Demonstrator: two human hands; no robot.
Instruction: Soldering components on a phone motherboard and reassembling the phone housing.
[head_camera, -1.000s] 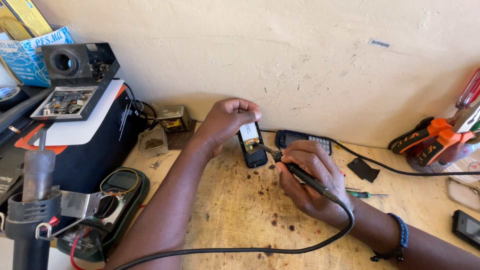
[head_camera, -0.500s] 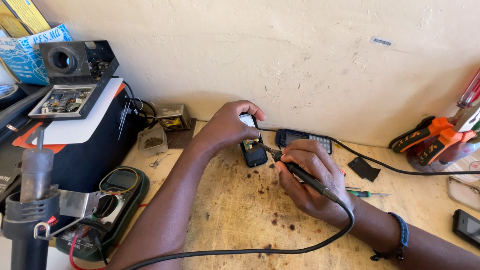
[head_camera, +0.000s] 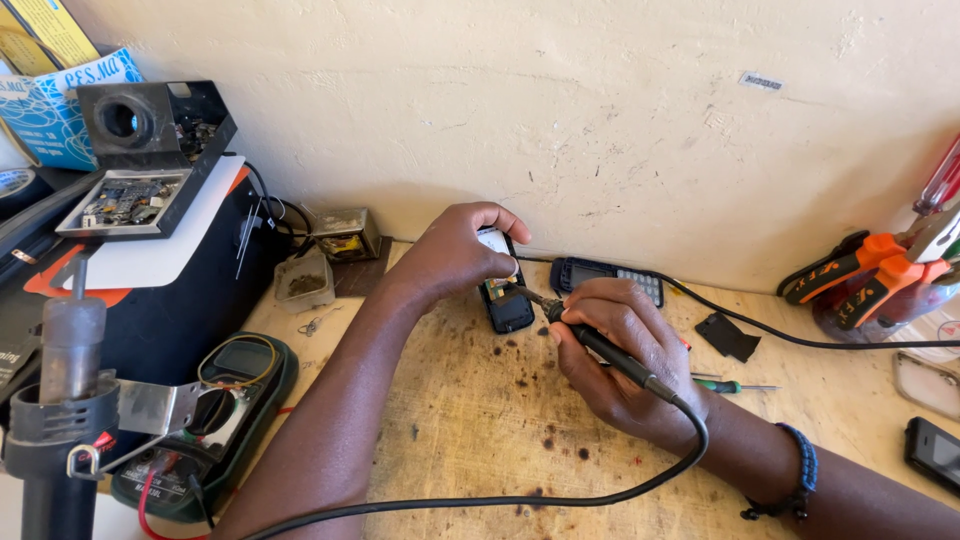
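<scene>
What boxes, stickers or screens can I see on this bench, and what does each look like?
Blue cardboard box: far left, against the wall, white patterning.
Yellow package: top left corner, behind the blue box.
Multimeter: left foreground, dark green, grey screen blank.
Small sticker: upper right wall, pale rectangle.
Black phone: right edge, dark screen.
</scene>
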